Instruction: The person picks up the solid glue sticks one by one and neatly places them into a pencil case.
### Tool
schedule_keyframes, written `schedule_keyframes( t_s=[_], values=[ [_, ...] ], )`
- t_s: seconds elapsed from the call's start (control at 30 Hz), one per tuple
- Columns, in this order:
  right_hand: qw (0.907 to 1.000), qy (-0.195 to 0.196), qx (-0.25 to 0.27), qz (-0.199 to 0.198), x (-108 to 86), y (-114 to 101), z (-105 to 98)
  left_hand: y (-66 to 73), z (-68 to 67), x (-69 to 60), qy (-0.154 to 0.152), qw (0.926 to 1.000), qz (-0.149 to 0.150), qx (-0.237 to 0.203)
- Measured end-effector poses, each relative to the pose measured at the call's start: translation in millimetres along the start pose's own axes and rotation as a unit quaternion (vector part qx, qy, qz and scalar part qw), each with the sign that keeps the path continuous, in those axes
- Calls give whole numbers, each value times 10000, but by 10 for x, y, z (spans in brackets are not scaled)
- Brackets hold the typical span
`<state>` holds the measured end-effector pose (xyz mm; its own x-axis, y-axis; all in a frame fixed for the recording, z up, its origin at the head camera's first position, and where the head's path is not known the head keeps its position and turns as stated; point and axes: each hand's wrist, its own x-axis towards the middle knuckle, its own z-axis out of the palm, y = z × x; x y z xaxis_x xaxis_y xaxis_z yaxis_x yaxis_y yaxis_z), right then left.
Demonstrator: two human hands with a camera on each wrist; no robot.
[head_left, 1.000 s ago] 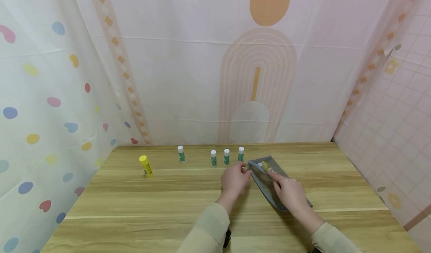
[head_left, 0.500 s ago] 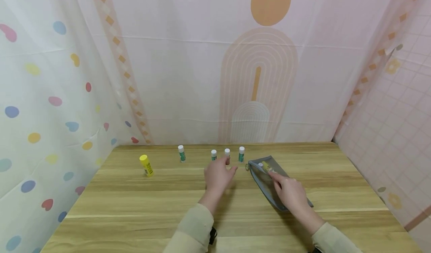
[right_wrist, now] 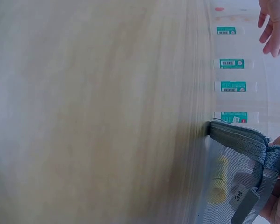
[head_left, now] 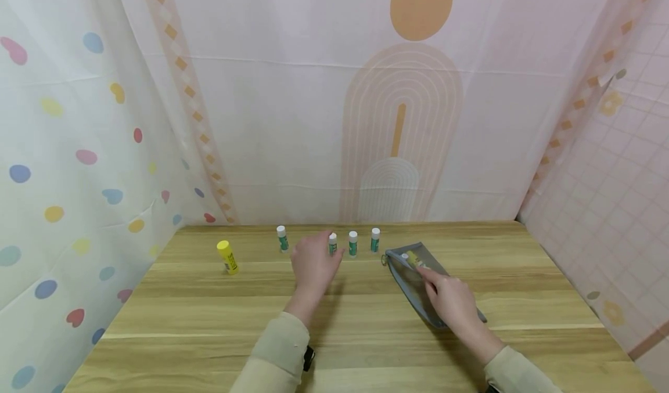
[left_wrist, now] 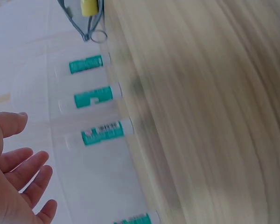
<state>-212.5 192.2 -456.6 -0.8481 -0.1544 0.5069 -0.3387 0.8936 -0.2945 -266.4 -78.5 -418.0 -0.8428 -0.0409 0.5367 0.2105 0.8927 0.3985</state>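
Noted at far left: dotted curtain [head_left: 78, 195]. Inboard of it, on the wood-grain surface [head_left: 209, 323], yellow glue stick [head_left: 227, 258], standing on end, well apart from the rest. Next to the right, first green glue stick [head_left: 283, 240], white-capped and upright.

Just beside it, left hand [head_left: 312, 265], in a beige sleeve [head_left: 274, 349] with a black strap [head_left: 309, 358] at the wrist. Fingers [left_wrist: 31, 165] loosely extended, thumb held off, gripping nothing. Seen in both wrist views apart from the glue sticks.

Immediately right, second green glue stick [head_left: 333, 243], lower part masked by the left hand in the head view. Then third green glue stick [head_left: 353, 245] and fourth green glue stick [head_left: 375, 240], both upright, near one another but separate. Behind them, pale curtain [head_left: 282, 120] with arch print.

Further right, grey mesh pouch [head_left: 413, 303], near the fourth green glue stick, with metal ring [head_left: 384, 260] at its left corner and tag [right_wrist: 247, 204] marked 38. Visible inside, yellow stick [right_wrist: 219, 179]; beside it in the head view, something small and white, unidentifiable.

At the pouch's edge, right hand [head_left: 453, 301], fingers closed on the fabric, partly hidden by it in the right wrist view. At far right, grid-patterned curtain [head_left: 611, 172].
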Motion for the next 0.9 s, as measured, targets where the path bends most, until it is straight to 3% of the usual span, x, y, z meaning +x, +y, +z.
schedule_keyframes(
  t_s=[0.47,0.73,0.9],
  values=[
    [9999,93,-46,-74,1,15,12,-522,-199,87,81,9993,-268,231],
    [10000,44,-33,-37,4,13,14,-752,-303,72,478,9981,-345,163],
    [10000,54,-19,-38,6,9,14,-888,-371,51,741,9967,-235,236]
  ],
)
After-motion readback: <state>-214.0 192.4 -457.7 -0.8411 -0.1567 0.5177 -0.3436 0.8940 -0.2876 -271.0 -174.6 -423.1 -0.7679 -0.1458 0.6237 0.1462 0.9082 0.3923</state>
